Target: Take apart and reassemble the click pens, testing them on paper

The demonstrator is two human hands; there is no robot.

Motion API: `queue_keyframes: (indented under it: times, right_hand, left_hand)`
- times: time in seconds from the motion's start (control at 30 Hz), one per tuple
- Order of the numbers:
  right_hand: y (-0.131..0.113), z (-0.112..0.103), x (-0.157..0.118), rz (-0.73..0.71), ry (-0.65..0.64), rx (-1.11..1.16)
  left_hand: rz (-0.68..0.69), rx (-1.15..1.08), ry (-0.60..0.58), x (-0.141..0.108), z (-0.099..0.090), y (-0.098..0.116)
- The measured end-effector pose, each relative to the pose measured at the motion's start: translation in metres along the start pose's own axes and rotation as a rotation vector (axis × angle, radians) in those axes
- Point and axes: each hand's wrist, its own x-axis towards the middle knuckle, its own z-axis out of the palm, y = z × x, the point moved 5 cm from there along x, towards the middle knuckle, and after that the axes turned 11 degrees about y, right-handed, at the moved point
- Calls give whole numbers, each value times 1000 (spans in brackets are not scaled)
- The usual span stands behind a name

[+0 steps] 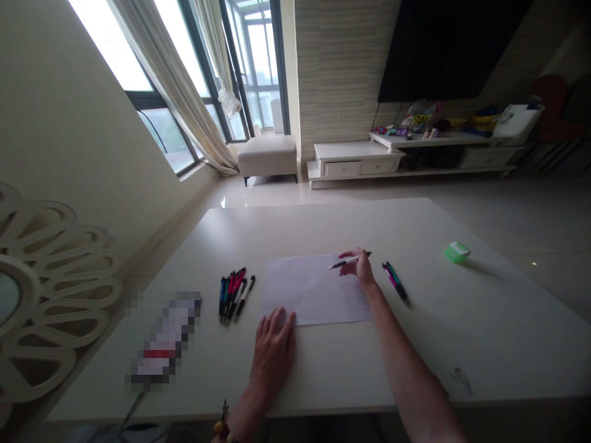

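Note:
A sheet of white paper (300, 289) lies on the table, with lines of small handwriting on its right part. My left hand (273, 341) rests flat at the sheet's lower left corner, fingers stretched out. Over the upper right of the sheet, my right hand (359, 267) grips a white and black pen (340, 264), its tip pointing left. I cannot tell whether the tip touches the paper. Several pens (233, 295) with black, blue, red and white barrels lie left of the sheet. On its right lie a few more pens (396, 283), purple and green among them.
The white table (351, 227) stretches out around the paper. A blurred-out phone-like object (166, 338) with a cable is at the left. A small green and white box (457, 252) stands far right. Beyond the table are a stool (268, 155) and a low cabinet (353, 159).

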Motion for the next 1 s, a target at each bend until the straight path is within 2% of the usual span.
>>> queue_keyframes:
  times: [0.07,0.2,0.37,0.5,0.67,0.8,1.0]
  right_hand:
    - [2,-1,0,-45,-2,-124]
    - [-6,-1,-3,-227,32,-193]
    - [-1,-3,-1,-272,7,-296]
    - [6,-10,4,-395,115,-428]
    - [10,-7,7,-523,178,-611]
    - [11,-8,8,-517,240,-678]
    - [11,-8,8,-520,249,-684]
  left_hand:
    - [8,4,-23,0,3,0]
    - [-3,8,-58,1,6,-1]
    - [-13,-11,-63,2,7,-2]
    - [-12,3,-69,2,7,-2]
    - [-17,6,-82,2,7,-1]
    - [-24,-11,-70,2,7,-1]
    - [-21,-16,-56,4,5,0]
